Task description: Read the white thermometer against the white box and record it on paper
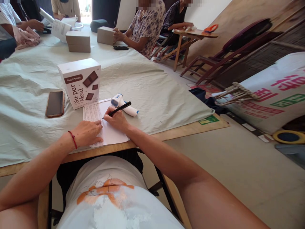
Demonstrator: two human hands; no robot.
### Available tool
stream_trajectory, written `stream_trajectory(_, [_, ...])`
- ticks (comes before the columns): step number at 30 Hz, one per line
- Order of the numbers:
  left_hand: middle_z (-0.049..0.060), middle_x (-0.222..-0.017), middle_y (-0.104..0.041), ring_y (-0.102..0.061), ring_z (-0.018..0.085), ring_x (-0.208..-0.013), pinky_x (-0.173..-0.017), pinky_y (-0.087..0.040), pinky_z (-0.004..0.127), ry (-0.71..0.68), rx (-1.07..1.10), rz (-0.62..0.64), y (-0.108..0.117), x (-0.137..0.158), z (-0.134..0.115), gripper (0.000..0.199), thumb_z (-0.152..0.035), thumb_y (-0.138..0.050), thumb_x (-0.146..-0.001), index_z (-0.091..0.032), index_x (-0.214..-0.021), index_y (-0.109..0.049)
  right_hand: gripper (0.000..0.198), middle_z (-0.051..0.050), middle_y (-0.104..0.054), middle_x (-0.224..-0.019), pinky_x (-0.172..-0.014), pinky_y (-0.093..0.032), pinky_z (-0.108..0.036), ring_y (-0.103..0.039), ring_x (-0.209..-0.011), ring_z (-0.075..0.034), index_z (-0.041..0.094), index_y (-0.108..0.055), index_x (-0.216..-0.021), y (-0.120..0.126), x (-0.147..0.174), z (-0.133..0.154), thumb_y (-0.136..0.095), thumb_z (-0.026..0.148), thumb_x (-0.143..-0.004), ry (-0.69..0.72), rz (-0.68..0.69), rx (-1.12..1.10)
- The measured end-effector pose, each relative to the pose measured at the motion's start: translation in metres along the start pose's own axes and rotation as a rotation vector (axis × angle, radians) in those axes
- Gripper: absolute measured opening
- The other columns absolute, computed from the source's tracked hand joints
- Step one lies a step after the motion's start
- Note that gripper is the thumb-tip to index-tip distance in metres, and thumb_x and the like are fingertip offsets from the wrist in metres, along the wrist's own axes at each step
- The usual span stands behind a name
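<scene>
A black pen [122, 107] is gripped in my right hand [116, 120], its tip down at a white sheet of paper [111, 135]. My left hand [87, 133], with a red cord bracelet at the wrist, rests on the left side of the paper with fingers spread. Rows of small writing or print cover the paper's left part; I cannot read them. Just beyond my right hand lies a white and blue handheld thermometer [126, 106]. A white "Su-per Meal" box [82, 84] stands upright behind the paper.
On the cloth-covered table [28, 133] a phone [55, 104] lies to the left. Farther back are two cardboard boxes [78, 43] and a dark phone [120, 48]. Several people sit around. At right stand a folding chair [221, 51] and a large white sack [269, 92].
</scene>
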State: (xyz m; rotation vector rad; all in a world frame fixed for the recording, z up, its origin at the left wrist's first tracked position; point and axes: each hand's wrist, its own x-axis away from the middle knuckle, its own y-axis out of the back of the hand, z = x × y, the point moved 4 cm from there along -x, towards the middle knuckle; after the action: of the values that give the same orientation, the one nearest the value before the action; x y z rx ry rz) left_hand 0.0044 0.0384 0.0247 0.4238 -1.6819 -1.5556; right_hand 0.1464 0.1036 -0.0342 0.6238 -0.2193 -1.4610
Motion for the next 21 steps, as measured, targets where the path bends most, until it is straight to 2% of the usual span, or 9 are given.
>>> stream_trajectory(11, [0.015, -0.132, -0.071, -0.077, 0.031, -0.098, -0.071, -0.057, 0.038, -0.007, 0.007, -0.009, 0.001, 0.0007, -0.0003, 0.029, -0.037, -0.067, -0.098, -0.012, -0.111, -0.072, 0.014, 0.0, -0.064, -0.068, -0.071, -0.051, -0.034, -0.059, -0.071, -0.02, 0.027, -0.05, -0.065, 0.0005, 0.0003, -0.0005, -0.059, 0.021, -0.074, 0.003, -0.028, -0.014])
stream_trajectory(21, [0.014, -0.134, -0.071, -0.077, 0.031, -0.1, -0.072, -0.056, 0.036, 0.005, -0.007, 0.008, -0.0004, 0.0001, 0.0005, 0.029, -0.039, -0.066, -0.099, -0.013, -0.112, -0.071, 0.009, -0.001, -0.061, -0.068, -0.07, -0.049, -0.035, -0.057, -0.072, -0.021, 0.027, -0.051, -0.067, 0.0005, -0.001, -0.0066, -0.058, 0.027, -0.074, -0.022, -0.051, -0.004])
